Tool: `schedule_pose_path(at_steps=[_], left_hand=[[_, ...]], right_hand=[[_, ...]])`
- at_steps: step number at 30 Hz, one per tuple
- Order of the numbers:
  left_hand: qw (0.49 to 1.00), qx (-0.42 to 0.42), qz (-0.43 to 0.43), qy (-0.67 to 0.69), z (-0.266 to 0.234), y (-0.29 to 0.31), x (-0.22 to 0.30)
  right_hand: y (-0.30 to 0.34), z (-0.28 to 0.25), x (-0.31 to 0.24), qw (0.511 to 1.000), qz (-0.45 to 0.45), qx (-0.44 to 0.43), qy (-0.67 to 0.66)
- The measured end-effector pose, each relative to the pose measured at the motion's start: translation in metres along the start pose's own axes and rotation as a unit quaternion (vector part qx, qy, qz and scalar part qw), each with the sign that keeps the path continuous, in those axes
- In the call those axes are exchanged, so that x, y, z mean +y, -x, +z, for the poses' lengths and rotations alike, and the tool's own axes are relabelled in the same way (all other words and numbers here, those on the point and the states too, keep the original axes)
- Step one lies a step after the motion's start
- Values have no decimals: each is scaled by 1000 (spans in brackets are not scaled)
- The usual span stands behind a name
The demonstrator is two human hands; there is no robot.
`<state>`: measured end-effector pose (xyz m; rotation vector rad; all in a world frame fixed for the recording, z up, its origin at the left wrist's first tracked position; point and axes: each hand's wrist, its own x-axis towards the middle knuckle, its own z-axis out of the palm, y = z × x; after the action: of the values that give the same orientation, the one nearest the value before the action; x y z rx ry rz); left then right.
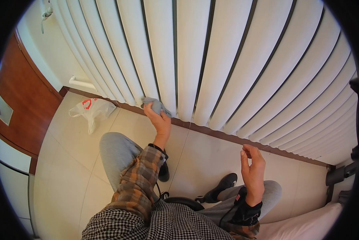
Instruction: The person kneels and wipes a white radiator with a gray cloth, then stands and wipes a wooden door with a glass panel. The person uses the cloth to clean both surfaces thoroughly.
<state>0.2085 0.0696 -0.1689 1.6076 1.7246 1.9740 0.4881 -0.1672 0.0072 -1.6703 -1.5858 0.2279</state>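
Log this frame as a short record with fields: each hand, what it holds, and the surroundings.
Left hand: grip closed on a grey cloth
Cloth position: at the lower ends of the white vertical slats
Right hand: nothing visible in it, fingers loosely bent, apart from the slats
Floor: pale tiles
On floor, left: white plastic bag with red marking
Far left: brown door
Unclear: how firmly the cloth presses
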Motion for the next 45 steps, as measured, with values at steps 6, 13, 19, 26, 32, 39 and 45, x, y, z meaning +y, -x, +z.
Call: schedule_pose_path(at_steps=[6,13,19,26,32,39,45], left_hand=[[969,60,-188,147,24,14,-16],[774,-15,-522,359,42,50,15],[671,-243,-558,423,5,45,110],[881,-237,-118,392,-37,-61,208],[900,-63,426,67,-19,-120,245],[771,-54,634,-2,29,-150,234],[931,188,304,75,-2,-203,220]], right_hand=[[1,-4,-4,1000,-9,1,-4],[-1,2,-7,999,-47,5,-24],[-6,5,-7,998,-62,10,-25],[1,-2,-2,997,-65,39,-23],[6,-9,-3,996,-67,54,-34],[7,-13,-4,995,-82,55,-29],[16,-25,2,994,-72,75,-28]])
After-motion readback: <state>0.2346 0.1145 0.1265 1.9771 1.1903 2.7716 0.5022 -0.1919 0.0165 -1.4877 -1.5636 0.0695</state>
